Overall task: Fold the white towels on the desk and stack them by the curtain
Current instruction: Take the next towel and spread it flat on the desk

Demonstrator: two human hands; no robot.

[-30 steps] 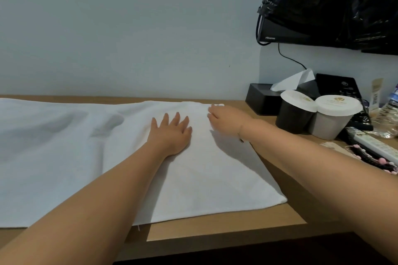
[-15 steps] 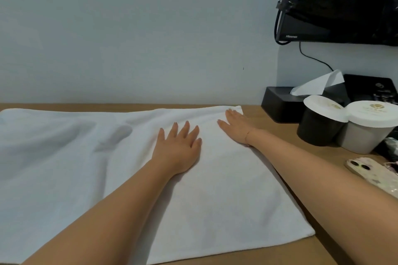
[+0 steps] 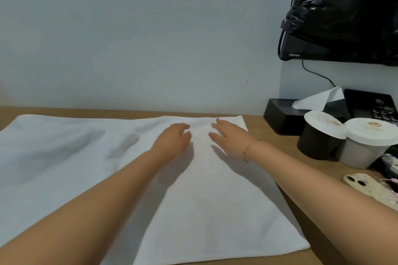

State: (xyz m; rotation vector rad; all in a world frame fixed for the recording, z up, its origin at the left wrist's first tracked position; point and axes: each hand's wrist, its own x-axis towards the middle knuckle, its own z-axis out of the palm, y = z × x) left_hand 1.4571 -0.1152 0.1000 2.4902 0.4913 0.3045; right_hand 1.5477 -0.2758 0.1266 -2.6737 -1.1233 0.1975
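The white towel (image 3: 193, 189) is lying spread over the wooden bench (image 3: 269, 122), with its right part looking like a doubled-over layer and the left part trailing off, a bit rumpled, toward the left edge of view. Both hands are up at the far edge of that folded section. The left hand (image 3: 172, 139) has its fingers curled down onto the cloth, though whether it has actually pinched up any fabric or is just pressing is hard to tell from this angle. The right hand (image 3: 229, 133) lies loosely on the towel near the far right corner, fingers relaxed, holding nothing.

Looks like she's in the middle of a fold, squaring up and flattening the layer just made. Next move probably calls for getting a grip on an edge or corner and bringing it across for another fold, keeping the edges lined up so it doesn't go wonky.

No curtain in view, so stacking is a way off. A tissue box (image 3: 282, 114), two lidded cups (image 3: 318, 135) and a phone (image 3: 364, 187) sit off to the right, clear of the towel.
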